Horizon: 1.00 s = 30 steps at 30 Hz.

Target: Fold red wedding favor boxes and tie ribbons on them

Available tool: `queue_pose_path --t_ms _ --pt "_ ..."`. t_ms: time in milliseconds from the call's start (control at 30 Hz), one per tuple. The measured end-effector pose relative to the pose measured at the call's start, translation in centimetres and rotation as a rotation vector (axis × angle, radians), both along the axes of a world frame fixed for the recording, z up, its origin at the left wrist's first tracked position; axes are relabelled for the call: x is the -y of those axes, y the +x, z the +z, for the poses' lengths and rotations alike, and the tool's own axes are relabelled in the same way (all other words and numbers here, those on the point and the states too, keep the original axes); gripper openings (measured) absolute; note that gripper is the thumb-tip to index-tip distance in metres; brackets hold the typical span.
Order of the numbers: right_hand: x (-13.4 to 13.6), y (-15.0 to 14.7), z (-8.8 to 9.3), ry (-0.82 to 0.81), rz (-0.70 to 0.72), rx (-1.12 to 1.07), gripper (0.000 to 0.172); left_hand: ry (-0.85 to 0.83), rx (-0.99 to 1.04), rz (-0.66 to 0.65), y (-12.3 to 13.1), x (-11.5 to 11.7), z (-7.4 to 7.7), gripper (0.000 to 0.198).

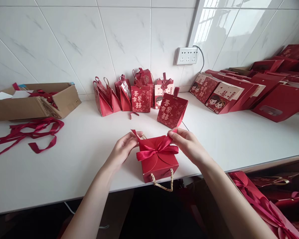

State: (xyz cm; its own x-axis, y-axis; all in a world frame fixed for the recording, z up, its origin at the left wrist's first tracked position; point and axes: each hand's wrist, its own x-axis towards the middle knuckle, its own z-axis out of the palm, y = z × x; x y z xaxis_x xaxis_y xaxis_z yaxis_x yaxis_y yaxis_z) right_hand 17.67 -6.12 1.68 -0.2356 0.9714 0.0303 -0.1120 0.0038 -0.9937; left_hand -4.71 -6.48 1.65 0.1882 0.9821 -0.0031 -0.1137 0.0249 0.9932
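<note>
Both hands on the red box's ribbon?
Yes, the left hand and right hand each pinch an end of the red ribbon across the red box.

both hands [123, 147] [189, 144] tying ribbon [155, 148]

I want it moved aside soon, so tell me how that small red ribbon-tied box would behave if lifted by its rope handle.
The box looks like thin folded card, so probably light and easily crushed. Its rope handle hangs limp, so the box would likely swing. The satin ribbon looks floppy and slippery; it may slip loose.
</note>
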Motion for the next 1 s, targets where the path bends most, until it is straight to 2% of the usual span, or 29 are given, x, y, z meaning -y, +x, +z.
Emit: queue_pose_path --t_ms 100,200,267,467,667,767,833,1000 --pt "-1.0 -0.1 0.6 0.058 -0.018 0.039 0.031 0.050 0.018 0.017 -0.2 0.0 0.5 0.032" --pt "-1.8 -0.5 1.2 0.051 0.066 0.022 0.036 0.035 0.010 -0.034 -0.2 -0.1 1.0 0.023" --pt "-2.2 -0.7 1.5 0.030 0.094 0.016 0.039 0.022 0.020 -0.024 -0.1 -0.2 1.2 0.023" --pt "-2.7 -0.8 1.2 -0.008 0.118 0.004 0.040 0.019 0.083 0.020 -0.2 -0.4 0.9 0.020" --pt "-2.3 -0.4 0.4 0.020 0.117 -0.068 0.036 0.059 0.050 0.240 -0.2 -0.3 1.1 0.032" --pt "-2.2 -0.4 0.2 0.017 0.111 -0.066 0.035 0.041 0.034 0.270 0.3 -0.4 1.4 0.028" --pt "-2.3 -0.4 0.0 -0.017 0.107 -0.043 0.035 -0.011 -0.068 0.254 0.6 -0.6 1.3 0.024" --pt "-2.5 -0.3 -0.8 -0.150 0.158 -0.011 0.030 -0.167 -0.275 0.070 0.7 -1.6 -0.1 0.028"
